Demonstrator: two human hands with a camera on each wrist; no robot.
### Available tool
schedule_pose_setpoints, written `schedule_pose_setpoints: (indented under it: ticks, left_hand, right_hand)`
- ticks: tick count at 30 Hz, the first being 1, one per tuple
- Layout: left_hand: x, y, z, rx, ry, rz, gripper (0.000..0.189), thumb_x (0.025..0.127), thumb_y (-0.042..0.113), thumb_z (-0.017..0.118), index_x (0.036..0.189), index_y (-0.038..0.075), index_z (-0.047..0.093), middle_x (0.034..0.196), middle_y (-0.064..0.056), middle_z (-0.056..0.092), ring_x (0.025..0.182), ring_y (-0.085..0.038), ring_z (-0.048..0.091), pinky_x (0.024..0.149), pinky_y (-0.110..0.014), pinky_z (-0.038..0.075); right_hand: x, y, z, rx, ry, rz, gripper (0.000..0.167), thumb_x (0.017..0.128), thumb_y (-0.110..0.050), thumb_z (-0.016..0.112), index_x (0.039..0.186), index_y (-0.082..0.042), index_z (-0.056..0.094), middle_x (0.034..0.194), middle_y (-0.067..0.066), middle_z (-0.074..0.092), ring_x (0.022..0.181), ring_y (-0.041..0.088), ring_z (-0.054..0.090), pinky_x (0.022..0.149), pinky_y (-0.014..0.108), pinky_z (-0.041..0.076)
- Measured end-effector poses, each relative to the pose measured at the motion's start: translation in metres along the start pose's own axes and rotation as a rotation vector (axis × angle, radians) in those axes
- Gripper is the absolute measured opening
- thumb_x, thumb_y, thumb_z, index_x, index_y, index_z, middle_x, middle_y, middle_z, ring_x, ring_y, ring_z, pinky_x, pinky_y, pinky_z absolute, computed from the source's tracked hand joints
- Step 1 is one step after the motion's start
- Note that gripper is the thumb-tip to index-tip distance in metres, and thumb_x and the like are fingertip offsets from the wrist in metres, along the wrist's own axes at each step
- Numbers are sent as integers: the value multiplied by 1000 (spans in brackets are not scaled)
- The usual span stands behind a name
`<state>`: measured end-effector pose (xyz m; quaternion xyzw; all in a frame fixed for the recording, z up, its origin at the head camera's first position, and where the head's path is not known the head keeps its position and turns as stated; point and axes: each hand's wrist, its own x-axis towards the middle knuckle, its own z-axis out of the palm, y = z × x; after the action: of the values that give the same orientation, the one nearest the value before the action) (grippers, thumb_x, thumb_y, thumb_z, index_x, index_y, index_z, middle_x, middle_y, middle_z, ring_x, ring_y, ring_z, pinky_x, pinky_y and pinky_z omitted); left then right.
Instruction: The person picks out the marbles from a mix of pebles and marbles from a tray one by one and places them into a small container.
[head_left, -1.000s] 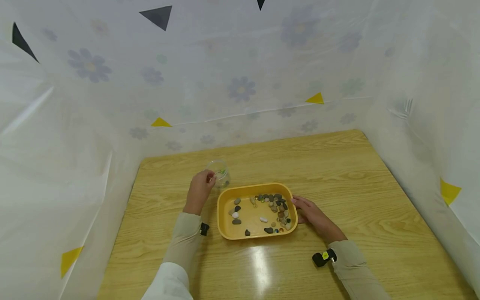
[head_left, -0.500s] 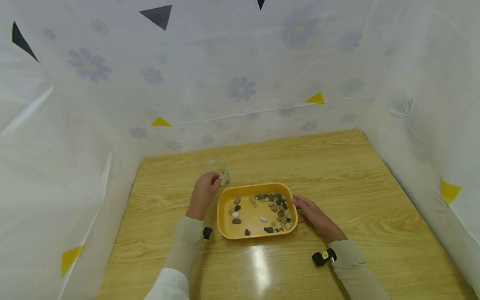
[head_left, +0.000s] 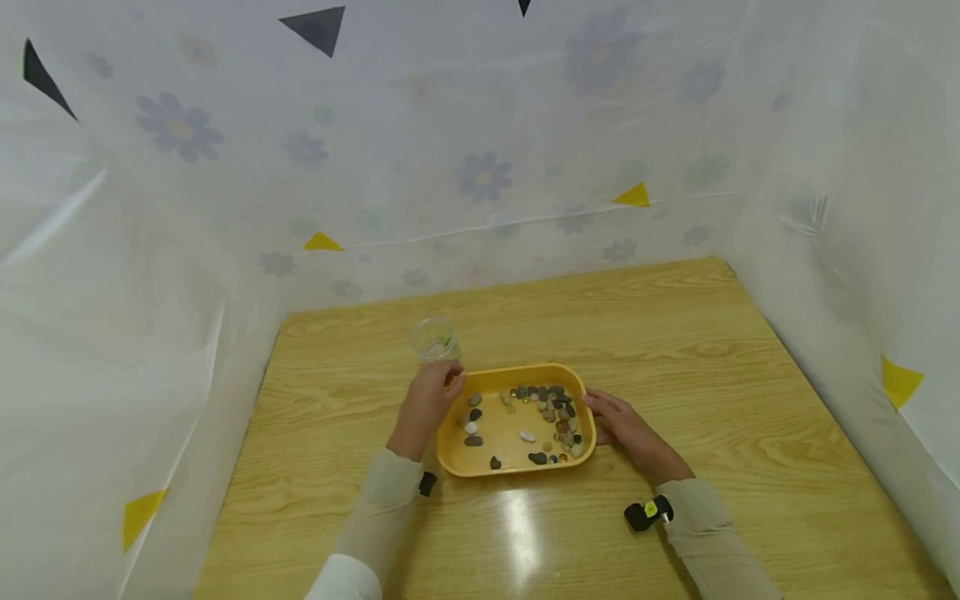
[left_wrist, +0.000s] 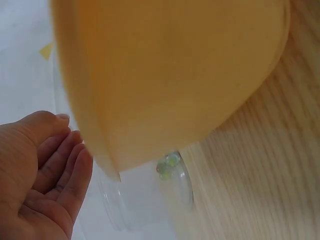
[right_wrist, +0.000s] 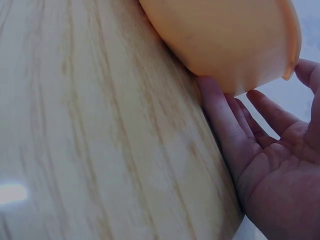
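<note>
A yellow plastic tray (head_left: 517,475) sits on the table, holding several pebbles (head_left: 564,417) and a few glass marbles (head_left: 553,459). My left hand (head_left: 430,406) is at the tray's back left corner, fingers loosely curled. Nothing shows between its thumb and fingers in the left wrist view. Just behind that hand stands a clear round jar (head_left: 433,331) with greenish glass marbles (left_wrist: 168,166) in it. My right hand (head_left: 633,435) touches the tray's right end. Its fairly straight fingers (right_wrist: 225,120) lie against the outer wall, with the thumb at the rim.
The wood-grain table (head_left: 720,367) runs out to pale plastic sheeting (head_left: 480,108) at the back and both sides. Dark pebbles (head_left: 474,441) and white ones (head_left: 527,437) lie spread over the tray's left and middle.
My left hand has moved from the jar's mouth toward me and to the right, to the tray's back left corner. The right hand and the tray have stayed in place.
</note>
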<state>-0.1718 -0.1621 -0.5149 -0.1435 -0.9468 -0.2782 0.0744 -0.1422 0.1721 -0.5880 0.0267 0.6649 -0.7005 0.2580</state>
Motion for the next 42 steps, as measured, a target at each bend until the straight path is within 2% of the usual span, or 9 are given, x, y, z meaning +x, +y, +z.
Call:
schedule_pose_setpoints:
  ticks: [7,18,21,25,29,36,42]
  left_hand:
    - [-4,12,8,-31,-39,30,13,87,10,66,98,2,66,91,-7,64,80,-18,58,71,-31,50]
    - [-5,31,25,8,-110,40,19,89,16,64,99,1,67,88,-6,64,74,-16,56,68,-31,49]
    - [-4,35,30,41,-125,54,19,89,17,64,100,1,68,91,-7,66,78,-18,60,71,-32,50]
    - [-4,43,34,58,-150,37,20,88,17,64,102,2,68,95,-7,66,86,-20,61,75,-34,50]
    - [-3,49,37,69,-167,4,20,89,19,65,103,5,68,96,-5,66,87,-18,60,75,-33,50]
    - [-1,55,42,38,-192,-44,20,90,17,62,105,5,67,101,-5,65,93,-19,59,80,-34,49]
    - [3,56,49,68,-195,-27,19,89,16,63,103,4,67,99,-7,65,93,-20,59,80,-33,49]
  right_hand:
    - [1,-1,-1,-8,-12,-15,63,93,-49,48,142,-12,36,130,22,44,103,30,60,77,40,52]
    - [3,1,-5,-2,-17,-18,65,92,-50,49,142,-11,35,130,22,44,103,29,60,77,41,52]
    - [3,1,-4,-1,-13,-12,64,92,-50,49,142,-12,35,130,21,44,103,28,60,77,40,52]
    - [3,0,-3,-6,-8,-13,64,93,-49,48,142,-11,36,129,23,44,101,29,61,76,40,53]
    - [2,0,-2,-11,-13,-21,62,94,-48,47,142,-11,36,129,23,44,101,30,60,76,40,53]
    - [1,0,-2,10,-13,-20,61,94,-47,48,142,-11,37,130,22,45,103,29,59,77,40,52]
    - [4,4,-4,-12,-8,-19,65,93,-49,48,143,-9,34,130,24,44,99,30,62,75,40,53]
